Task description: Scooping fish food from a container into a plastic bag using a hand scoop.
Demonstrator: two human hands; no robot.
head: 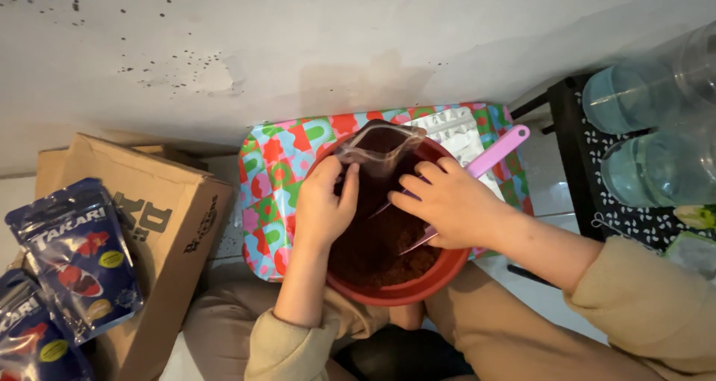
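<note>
— A pale, speckled wall (224,45) ahead; where are we?
— Filling. Our left hand (322,205) pinches the clear plastic bag (377,150) open over the red bowl (406,288) of brown powder (373,239); our right hand (447,202) grips the pink spoon (498,151).
— Next, we judge, a steady scoop.

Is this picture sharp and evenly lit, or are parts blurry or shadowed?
Head view: soft, dim light; the two hands, left hand and right hand, over the red round bowl look fairly sharp; a faint shadow falls on the white wall; the clear plastic bottles at the right edge look hazy.
</note>
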